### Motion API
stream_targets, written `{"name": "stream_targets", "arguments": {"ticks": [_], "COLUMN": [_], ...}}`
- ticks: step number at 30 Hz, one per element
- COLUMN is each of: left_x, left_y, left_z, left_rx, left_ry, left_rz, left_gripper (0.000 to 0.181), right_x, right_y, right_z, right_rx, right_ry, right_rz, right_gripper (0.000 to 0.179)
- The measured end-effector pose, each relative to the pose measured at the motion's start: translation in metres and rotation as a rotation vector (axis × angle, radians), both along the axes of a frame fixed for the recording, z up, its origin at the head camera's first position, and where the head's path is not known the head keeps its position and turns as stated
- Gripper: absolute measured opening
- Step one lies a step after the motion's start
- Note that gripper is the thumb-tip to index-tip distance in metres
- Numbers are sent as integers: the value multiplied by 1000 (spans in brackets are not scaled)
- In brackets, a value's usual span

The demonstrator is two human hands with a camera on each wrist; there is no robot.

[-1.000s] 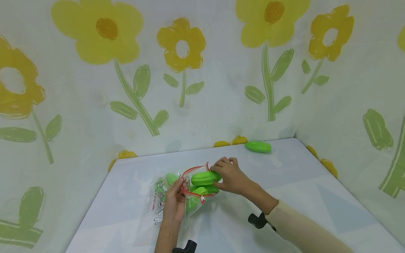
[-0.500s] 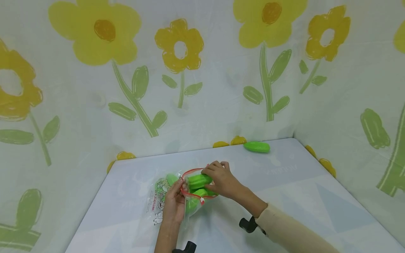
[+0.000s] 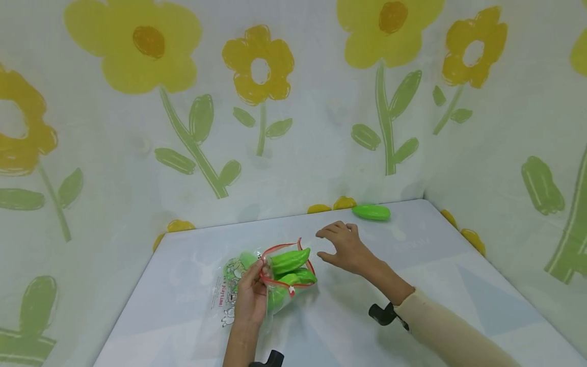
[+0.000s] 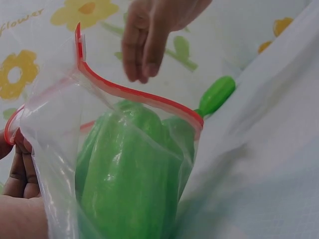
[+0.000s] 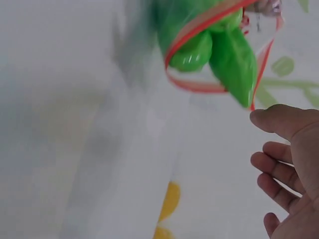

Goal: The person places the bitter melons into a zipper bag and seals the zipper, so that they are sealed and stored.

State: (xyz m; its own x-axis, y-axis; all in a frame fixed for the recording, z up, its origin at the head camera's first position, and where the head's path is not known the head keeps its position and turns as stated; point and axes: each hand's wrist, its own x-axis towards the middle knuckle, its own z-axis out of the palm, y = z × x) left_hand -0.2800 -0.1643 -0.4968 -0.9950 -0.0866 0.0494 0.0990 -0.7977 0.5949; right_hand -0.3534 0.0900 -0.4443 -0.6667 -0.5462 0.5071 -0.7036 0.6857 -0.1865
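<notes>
My left hand [image 3: 249, 295] pinches the rim of a clear zip bag [image 3: 230, 280] with a red seal strip, holding its mouth apart toward the right. Several ridged green toy cucumbers [image 3: 289, 261] lie inside, some with tips poking past the red rim. In the left wrist view, a large one [image 4: 129, 174] shows through the plastic. To the right of the bag's mouth, my right hand [image 3: 346, 248] hangs in the air with fingers spread and slightly bent, nothing in it. The right wrist view shows its thumb near a pointed cucumber tip [image 5: 239, 74].
Another green toy cucumber [image 3: 372, 212] lies at the back edge of the white table [image 3: 412, 255]. Flower-printed cloth walls [image 3: 312, 153] rise behind the table and at both sides. Black camera mounts [image 3: 382, 314] sit on the wrists.
My right hand pushed a cucumber leftward into the bag, let go of it, and drew back to the right. The left hand stayed on the bag.
</notes>
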Motion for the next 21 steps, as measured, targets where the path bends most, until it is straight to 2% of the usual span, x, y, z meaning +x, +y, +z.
{"name": "stream_targets", "arguments": {"ticks": [7, 15, 21], "left_x": [0, -2, -1], "left_y": [-1, -4, -4], "left_z": [0, 2, 0], "left_rx": [4, 22, 24], "left_ry": [-8, 15, -10], "left_rz": [4, 16, 20], "left_gripper": [14, 20, 20], "right_x": [-23, -68, -90], "right_y": [45, 94, 116], "right_z": [-5, -7, -16], "right_rx": [25, 45, 68], "right_ry": [-31, -133, -181], "right_rz": [-109, -284, -339], "right_gripper": [43, 47, 51]}}
